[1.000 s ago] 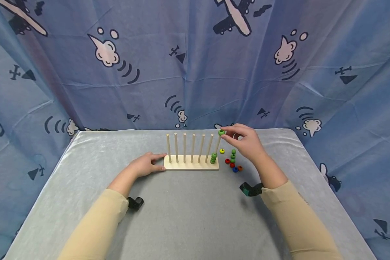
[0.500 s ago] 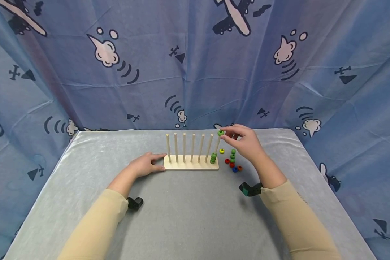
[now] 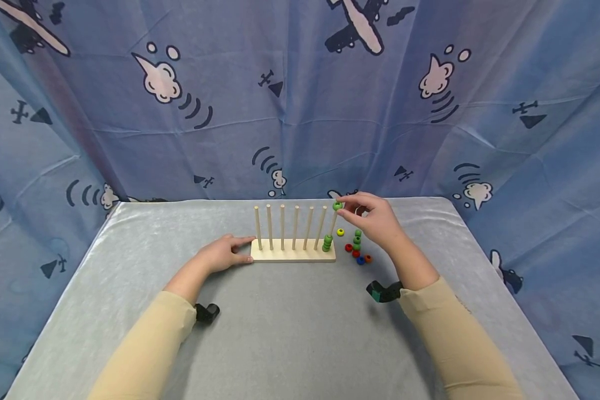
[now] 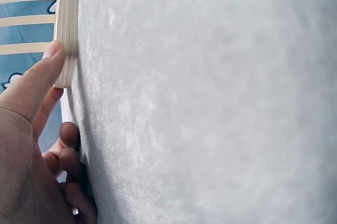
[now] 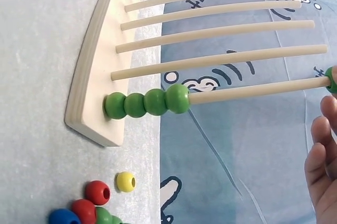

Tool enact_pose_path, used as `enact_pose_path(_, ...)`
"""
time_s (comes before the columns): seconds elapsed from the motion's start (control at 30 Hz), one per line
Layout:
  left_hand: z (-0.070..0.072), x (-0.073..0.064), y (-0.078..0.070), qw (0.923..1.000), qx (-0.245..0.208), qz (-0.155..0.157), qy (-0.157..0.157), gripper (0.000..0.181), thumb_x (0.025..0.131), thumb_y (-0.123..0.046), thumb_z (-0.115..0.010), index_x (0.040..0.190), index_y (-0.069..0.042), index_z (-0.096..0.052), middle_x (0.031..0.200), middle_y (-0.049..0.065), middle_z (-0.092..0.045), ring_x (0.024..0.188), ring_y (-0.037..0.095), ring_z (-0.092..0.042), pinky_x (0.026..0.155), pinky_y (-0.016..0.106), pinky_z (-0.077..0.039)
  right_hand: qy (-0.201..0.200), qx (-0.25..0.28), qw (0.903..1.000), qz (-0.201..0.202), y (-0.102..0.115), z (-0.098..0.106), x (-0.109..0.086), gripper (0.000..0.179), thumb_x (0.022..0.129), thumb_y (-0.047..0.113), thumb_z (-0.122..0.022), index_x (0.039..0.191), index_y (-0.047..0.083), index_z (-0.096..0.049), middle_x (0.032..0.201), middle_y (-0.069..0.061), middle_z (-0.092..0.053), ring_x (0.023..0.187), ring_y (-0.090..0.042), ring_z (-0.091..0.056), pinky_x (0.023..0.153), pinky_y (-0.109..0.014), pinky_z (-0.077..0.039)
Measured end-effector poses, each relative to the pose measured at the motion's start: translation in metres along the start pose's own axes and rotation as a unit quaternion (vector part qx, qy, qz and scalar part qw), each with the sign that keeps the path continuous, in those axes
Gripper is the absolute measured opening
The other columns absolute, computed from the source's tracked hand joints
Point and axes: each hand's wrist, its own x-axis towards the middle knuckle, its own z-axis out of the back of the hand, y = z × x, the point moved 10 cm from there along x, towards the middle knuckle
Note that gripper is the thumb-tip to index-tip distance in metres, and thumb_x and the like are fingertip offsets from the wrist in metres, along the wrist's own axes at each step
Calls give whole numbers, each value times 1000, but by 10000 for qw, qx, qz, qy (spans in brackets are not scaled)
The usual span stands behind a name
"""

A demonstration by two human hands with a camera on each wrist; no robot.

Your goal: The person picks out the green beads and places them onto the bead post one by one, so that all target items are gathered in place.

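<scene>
A round green wooden bead (image 3: 337, 205) is pinched between the thumb and fingertips of the right hand (image 3: 372, 218) at the tip of the rightmost pale wooden peg (image 3: 333, 223); whether it is threaded there cannot be told. Low on that same peg, four round green beads (image 5: 145, 103) are stacked, the lowest seated against the long, flat, pale wooden base (image 3: 290, 255), in which seven upright pegs are set in a row. The base's left end is gripped by the left hand (image 3: 221, 254), the thumb pressed to its front edge and the index finger placed at the back corner. On the grey cloth-covered table (image 3: 290, 333), just right of the base, a yellow bead (image 3: 340, 232), three green beads (image 3: 357, 240), two red beads (image 3: 348, 248), a blue bead (image 3: 361, 260) and an orange bead (image 3: 368, 259) are scattered loose. The table is backed by a blue printed curtain (image 3: 320, 111).
</scene>
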Motion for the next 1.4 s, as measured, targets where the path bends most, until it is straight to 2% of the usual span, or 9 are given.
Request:
enact_pose_path(0.27, 1, -1, -2, 10000, -21, -13, 15, 66, 89, -46, -72, 148, -28, -49, 104, 8, -52, 90, 23, -51, 85, 46, -42, 110, 79, 9998, -168, -6, -4, -1, 29, 93, 25, -72, 119, 12, -73, 94, -2, -64, 87, -18, -57, 79, -43, -49)
enact_pose_path(0.63, 0, -2, -1, 10000, 26, -52, -6, 66, 89, -44, -72, 149, -27, -49, 99, 7, -51, 86, 23, -50, 83, 44, -42, 172, 72, 9992, -346, -8, -5, -2, 29, 92, 27, -73, 118, 14, -72, 96, -2, -64, 88, -18, -57, 79, -34, -48)
enact_pose_path(0.8, 0, -2, 0, 10000, 10, 16, 28, 66, 89, -46, -72, 149, -30, -49, 99, 7, -50, 86, 22, -49, 82, 43, -41, 206, 56, 9988, -439, -11, -8, -2, 29, 91, 27, -75, 115, 12, -72, 94, -3, -64, 86, -18, -57, 77, -34, -48)
enact_pose_path(1.03, 0, 0, 1, 10000, 32, 26, -4, 67, 88, -48, -72, 148, -31, -49, 104, 7, -52, 90, 23, -51, 87, 47, -43, 297, 11, 9983, -509, -17, -13, -3, 29, 90, 23, -75, 116, 10, -72, 95, -5, -66, 87, -19, -58, 79, -38, -48)
enact_pose_path(1.27, -1, 0, 2, 10000, 38, -3, 4, 67, 88, -48, -72, 148, -31, -49, 100, 6, -51, 85, 21, -49, 80, 43, -41, 488, -147, 9973, -524, -20, -20, -5, 28, 91, 22, -75, 114, 7, -73, 95, -5, -65, 86, -20, -57, 78, -37, -49)
enact_pose_path(1.4, 0, 0, 0, 10000, 44, -8, 10, 67, 88, -48, -72, 148, -31, -49, 101, 6, -51, 86, 22, -50, 81, 44, -42, 557, -199, 9971, -488, -23, -23, -7, 26, 90, 20, -75, 112, 6, -74, 92, -4, -64, 85, -19, -57, 76, -35, -48)
